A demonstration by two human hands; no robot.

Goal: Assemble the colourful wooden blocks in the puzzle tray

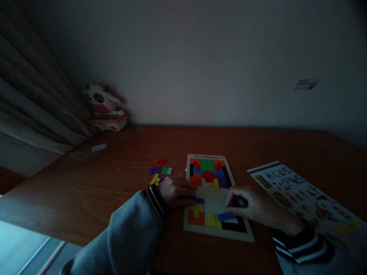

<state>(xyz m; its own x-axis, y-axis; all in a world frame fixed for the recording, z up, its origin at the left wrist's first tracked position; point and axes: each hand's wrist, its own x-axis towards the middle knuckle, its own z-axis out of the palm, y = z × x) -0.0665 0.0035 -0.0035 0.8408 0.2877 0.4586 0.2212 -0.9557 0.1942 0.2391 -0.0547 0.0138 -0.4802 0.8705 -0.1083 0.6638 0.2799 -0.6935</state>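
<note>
A blue piece [226, 217] touches the right hand [250, 205], over the puzzle board [213, 199]

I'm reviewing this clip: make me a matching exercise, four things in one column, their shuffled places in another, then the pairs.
Things:
1. Left hand
2. Right hand
3. Toy
4. Sheet

Places:
A. On the desk, right of the board
B. Over the board's left edge
C. Beside the curtain
D. Over the board's right edge

Pairs: 1-B, 2-D, 3-C, 4-A
</note>
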